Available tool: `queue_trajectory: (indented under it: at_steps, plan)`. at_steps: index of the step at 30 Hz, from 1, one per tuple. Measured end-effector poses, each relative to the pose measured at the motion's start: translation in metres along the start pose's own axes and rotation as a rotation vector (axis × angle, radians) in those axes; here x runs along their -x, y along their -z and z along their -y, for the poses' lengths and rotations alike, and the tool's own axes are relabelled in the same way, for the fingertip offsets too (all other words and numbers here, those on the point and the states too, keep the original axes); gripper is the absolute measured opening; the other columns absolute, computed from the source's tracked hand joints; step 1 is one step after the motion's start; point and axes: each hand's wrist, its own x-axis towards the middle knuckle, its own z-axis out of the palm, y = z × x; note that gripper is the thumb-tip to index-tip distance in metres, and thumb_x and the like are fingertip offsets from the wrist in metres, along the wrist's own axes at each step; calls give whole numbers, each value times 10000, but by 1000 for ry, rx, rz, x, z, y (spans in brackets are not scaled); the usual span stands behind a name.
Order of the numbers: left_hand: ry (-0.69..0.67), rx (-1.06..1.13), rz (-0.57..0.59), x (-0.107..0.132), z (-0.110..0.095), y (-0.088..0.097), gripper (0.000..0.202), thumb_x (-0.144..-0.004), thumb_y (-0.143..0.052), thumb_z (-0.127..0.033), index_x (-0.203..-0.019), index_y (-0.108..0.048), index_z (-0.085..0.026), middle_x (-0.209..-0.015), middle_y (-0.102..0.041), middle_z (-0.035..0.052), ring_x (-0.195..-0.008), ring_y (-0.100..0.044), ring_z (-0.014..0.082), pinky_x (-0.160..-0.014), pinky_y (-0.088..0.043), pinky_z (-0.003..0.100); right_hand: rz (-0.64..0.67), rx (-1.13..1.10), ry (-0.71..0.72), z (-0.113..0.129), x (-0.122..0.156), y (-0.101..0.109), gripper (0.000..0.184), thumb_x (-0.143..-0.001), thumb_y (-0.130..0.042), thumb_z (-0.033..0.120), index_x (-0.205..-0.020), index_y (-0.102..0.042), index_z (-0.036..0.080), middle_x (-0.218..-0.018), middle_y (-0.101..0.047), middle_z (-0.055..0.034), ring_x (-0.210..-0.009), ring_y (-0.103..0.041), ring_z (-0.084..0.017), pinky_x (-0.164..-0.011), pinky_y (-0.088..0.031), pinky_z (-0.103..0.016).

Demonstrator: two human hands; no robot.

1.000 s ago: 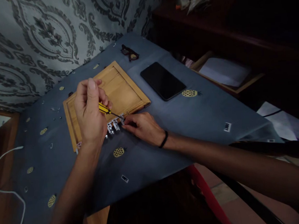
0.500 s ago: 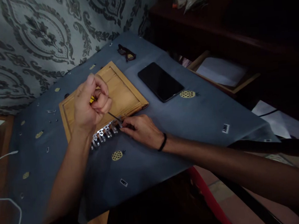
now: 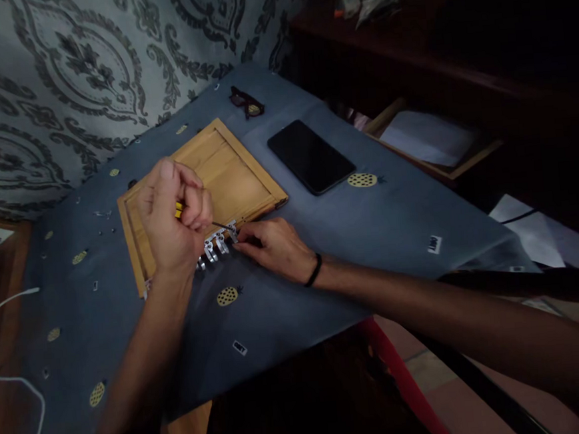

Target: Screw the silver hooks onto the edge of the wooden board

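My left hand [image 3: 171, 209] is closed around the yellow handle of a screwdriver [image 3: 179, 209]. The screwdriver's thin shaft slants down to the right, and its tip meets the end of a metal hook rail [image 3: 210, 249]. This rail, with several silver hooks, lies along the near edge of a framed wooden board [image 3: 241, 174]. My left wrist hides part of the rail. At the rail's right end, my right hand [image 3: 282, 252] pinches the last hook between thumb and forefinger. A dark band circles the right wrist.
A black tablet or large phone [image 3: 311, 156] lies right of the board, with dark sunglasses [image 3: 247, 102] behind. Small metal pieces [image 3: 102, 214] sit to the left on the blue tablecloth [image 3: 297, 316]. A white cable [image 3: 16, 379] hangs at the left edge. An open drawer [image 3: 428, 138] is at right.
My left hand has shifted slightly down and to the left, still gripping the screwdriver. More of the board's top shows. The right hand stays at the rail's end.
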Motion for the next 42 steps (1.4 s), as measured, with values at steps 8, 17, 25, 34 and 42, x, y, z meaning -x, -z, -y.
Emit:
queue_trajectory:
  at_steps: [8, 17, 25, 34, 42]
  plan:
    - [41, 7, 92, -10, -14, 7, 340, -913, -708, -392, -642, -626, -205, -392, -222, -91, -346, -111, 51, -348, -161, 210, 9, -1, -7, 1, 0, 1, 114, -926, -671, 241, -940, -763, 174, -819, -746, -37, -705, -586, -133, -643, -311, -258]
    - [16, -23, 96, -3, -8, 5, 337, -925, -710, -392, -658, -630, -204, -420, -228, -95, -358, -142, 41, -377, -185, 187, 10, -2, -4, 2, 0, 1, 127, -931, -665, 253, -939, -766, 176, -816, -743, -38, -713, -591, -135, -643, -313, -260]
    - [-75, 67, 142, -10, 4, 8, 392, -871, -781, -445, -635, -630, -171, -401, -198, -118, -315, -108, 15, -320, -173, 161, 7, 0, -2, 1, 0, 2, 122, -928, -673, 256, -934, -764, 175, -794, -734, -31, -691, -573, -130, -638, -303, -257]
    - [-10, 53, 85, -5, 3, 9, 364, -992, -585, -279, -659, -670, -157, -403, -249, -92, -327, -145, 36, -349, -224, 157, 5, -7, 4, 0, -1, 0, 119, -929, -675, 254, -934, -762, 174, -794, -740, -30, -701, -591, -134, -638, -307, -262]
    - [-39, 39, 132, -7, 7, 10, 341, -916, -717, -376, -655, -660, -164, -394, -255, -106, -325, -162, 32, -344, -205, 161, -15, -5, 16, 0, 0, 0, 111, -926, -680, 255, -916, -761, 180, -817, -751, -34, -705, -597, -131, -645, -314, -258]
